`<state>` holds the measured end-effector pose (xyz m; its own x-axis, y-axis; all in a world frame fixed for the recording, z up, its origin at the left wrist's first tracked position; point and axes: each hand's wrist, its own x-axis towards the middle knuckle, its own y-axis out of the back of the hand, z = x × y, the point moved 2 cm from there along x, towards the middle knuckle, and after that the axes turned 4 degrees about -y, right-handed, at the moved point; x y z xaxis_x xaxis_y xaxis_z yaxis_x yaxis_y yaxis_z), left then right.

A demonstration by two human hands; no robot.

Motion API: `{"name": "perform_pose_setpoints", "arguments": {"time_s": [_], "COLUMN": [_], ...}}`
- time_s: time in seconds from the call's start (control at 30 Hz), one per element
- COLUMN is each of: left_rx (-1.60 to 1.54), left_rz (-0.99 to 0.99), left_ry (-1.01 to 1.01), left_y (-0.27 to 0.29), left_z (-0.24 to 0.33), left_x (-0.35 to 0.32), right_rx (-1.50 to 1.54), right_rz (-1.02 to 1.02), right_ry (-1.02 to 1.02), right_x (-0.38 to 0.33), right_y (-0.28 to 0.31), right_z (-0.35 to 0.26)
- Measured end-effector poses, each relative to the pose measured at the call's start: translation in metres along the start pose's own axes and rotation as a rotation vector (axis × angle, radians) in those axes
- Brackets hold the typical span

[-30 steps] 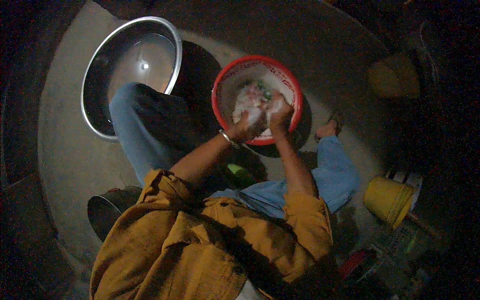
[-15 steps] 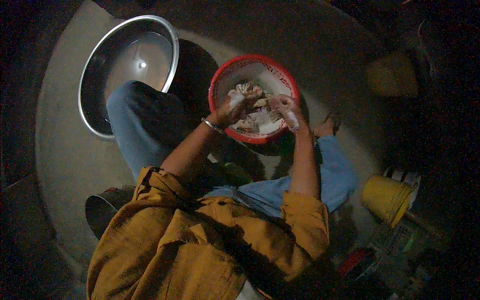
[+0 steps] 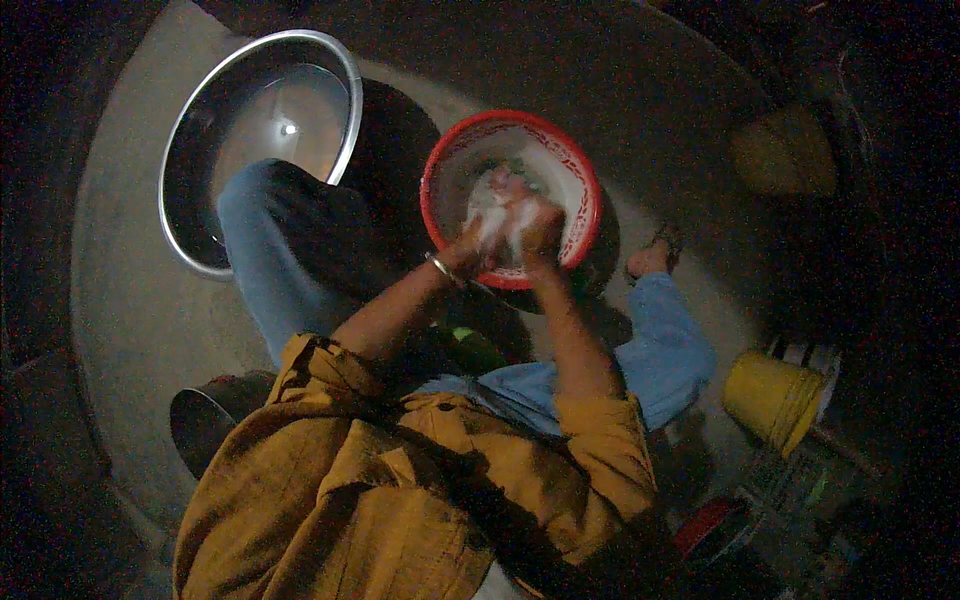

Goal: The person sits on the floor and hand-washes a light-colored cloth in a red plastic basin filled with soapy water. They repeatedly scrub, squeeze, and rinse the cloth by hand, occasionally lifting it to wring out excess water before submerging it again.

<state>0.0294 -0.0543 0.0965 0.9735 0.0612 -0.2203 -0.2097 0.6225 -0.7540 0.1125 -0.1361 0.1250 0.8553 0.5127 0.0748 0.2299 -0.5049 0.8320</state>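
Observation:
A red-rimmed round basin with a pale inside stands on the floor between my knees. Both my hands are inside it, pressed close together. My left hand, with a metal bangle on the wrist, and my right hand are closed on a wet, pale, soapy cloth that bunches up above my fingers. Foam covers the fingers, so the cloth's shape is hard to make out. My mustard-yellow sleeves and blue trousers fill the lower part of the view.
A large shiny steel basin lies on the floor at the upper left, partly behind my left knee. A dark metal pot sits at the lower left. A yellow bucket stands at the right, a red object below it. My foot rests right of the basin.
My hands were apart over the basin half a second ago; now they have come together at its near side, squeezing the cloth between them.

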Motion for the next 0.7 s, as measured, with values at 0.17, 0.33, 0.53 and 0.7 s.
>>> {"name": "perform_pose_setpoints", "arguments": {"time_s": [0.17,0.33,0.53,0.7], "left_rx": [-0.097,-0.087,0.095,0.052], "left_rz": [0.021,0.042,0.080,0.115], "left_ry": [0.054,0.092,-0.111,0.068], "left_y": [0.027,0.018,0.046,-0.008], "left_z": [-0.028,-0.017,-0.018,0.014], "left_x": [0.007,0.003,0.022,0.001], "right_rx": [0.074,0.338,0.132,0.484], "right_rz": [0.083,-0.100,0.067,-0.134], "right_ry": [0.097,-0.217,0.103,-0.470], "right_x": [-0.037,-0.004,-0.026,0.011], "right_y": [-0.012,0.022,0.008,0.048], "right_z": [-0.043,-0.023,-0.056,-0.033]}}
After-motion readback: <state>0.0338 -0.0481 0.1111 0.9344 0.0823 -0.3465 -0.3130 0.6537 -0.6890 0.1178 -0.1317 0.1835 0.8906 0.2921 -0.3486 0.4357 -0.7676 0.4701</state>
